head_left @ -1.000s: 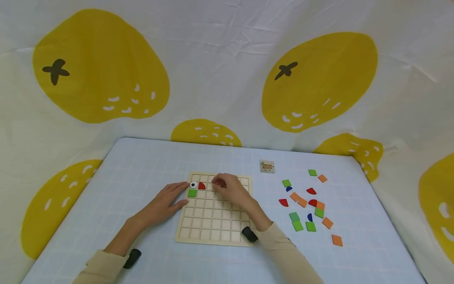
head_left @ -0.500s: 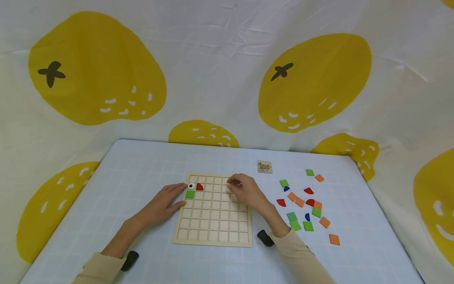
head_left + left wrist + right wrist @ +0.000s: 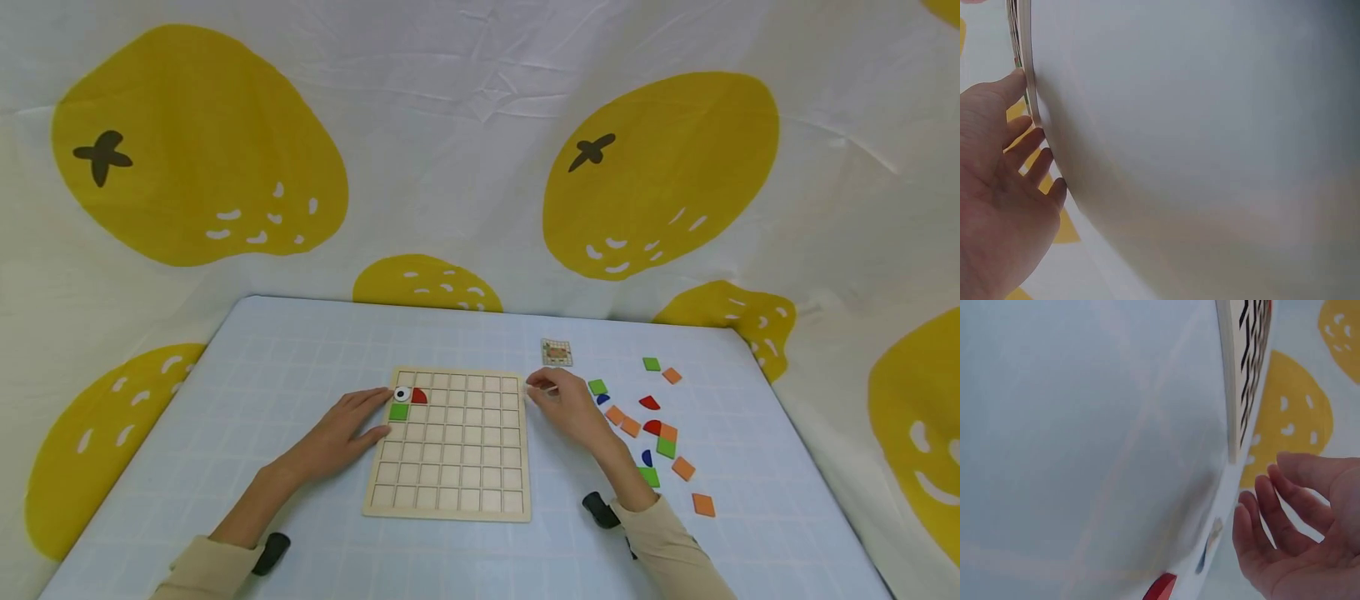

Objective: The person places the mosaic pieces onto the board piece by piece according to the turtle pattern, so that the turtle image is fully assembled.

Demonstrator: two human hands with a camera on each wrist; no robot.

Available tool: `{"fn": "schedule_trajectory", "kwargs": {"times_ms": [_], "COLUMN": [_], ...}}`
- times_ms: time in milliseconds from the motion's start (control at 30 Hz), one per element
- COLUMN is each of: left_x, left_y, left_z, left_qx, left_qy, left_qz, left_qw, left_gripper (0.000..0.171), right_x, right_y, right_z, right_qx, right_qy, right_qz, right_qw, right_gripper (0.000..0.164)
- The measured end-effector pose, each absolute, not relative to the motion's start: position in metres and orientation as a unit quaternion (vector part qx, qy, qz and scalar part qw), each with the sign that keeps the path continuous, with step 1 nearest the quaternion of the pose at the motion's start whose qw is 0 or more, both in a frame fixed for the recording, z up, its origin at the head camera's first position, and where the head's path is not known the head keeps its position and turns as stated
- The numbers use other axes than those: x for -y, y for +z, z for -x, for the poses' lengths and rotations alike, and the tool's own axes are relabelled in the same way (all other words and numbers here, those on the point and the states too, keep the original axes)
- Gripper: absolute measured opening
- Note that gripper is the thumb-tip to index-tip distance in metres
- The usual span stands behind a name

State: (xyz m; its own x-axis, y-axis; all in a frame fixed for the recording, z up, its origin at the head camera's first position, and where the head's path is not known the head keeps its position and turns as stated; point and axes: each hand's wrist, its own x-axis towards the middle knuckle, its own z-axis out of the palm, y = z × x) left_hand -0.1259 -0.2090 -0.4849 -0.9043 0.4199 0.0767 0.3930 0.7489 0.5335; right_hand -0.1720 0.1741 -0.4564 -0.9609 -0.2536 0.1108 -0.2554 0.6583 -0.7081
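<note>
A: Hands first?
B: Left hand (image 3: 341,429): fingers relaxed, fairly straight, tips at the left edge of the board (image 3: 456,454), gripping nothing. Right hand (image 3: 567,406): half open, fingers gently bent, just beside the board's right edge, nothing seen in it.
A: Board, how's it handle?
B: Lies flat on the table (image 3: 300,350). Looks like thin wood: probably light, stiff, fairly tough. I'd grab both side edges and hold it level; pieces would likely slide if tilted.
A: Counts?
B: One board, one picture card (image 3: 557,352). On the board, near its far left corner: one eye disc (image 3: 402,394), one red quarter-round (image 3: 419,397), one green square (image 3: 398,412). Loose at right: six orange squares (image 3: 683,468), four green squares (image 3: 652,364), two red quarter-rounds (image 3: 649,403), two blue half-rounds (image 3: 647,457).
A: That everything?
B: Can't tell; right forearm (image 3: 626,475) and hand could cover more.
</note>
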Motion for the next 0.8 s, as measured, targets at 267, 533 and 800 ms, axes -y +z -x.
{"fn": "schedule_trajectory", "kwargs": {"times_ms": [267, 533, 800], "left_x": [0.209, 0.209, 0.21], "left_y": [-0.484, -0.484, -0.485], "left_z": [0.127, 0.128, 0.127], "left_qx": [-0.935, -0.936, -0.936], "left_qy": [0.277, 0.273, 0.269], "left_qz": [-0.218, -0.223, -0.226], "left_qw": [0.022, 0.022, 0.014], "left_gripper": [0.061, 0.06, 0.06], "right_x": [-0.21, -0.24, -0.256], "right_y": [-0.46, -0.458, -0.461], "right_z": [0.176, 0.178, 0.179], "right_qx": [0.918, 0.926, 0.931], "right_qy": [0.384, 0.374, 0.36], "right_qz": [-0.1, -0.057, -0.066], "right_qw": [0.023, -0.008, 0.001], "right_gripper": [0.021, 0.027, 0.031]}}
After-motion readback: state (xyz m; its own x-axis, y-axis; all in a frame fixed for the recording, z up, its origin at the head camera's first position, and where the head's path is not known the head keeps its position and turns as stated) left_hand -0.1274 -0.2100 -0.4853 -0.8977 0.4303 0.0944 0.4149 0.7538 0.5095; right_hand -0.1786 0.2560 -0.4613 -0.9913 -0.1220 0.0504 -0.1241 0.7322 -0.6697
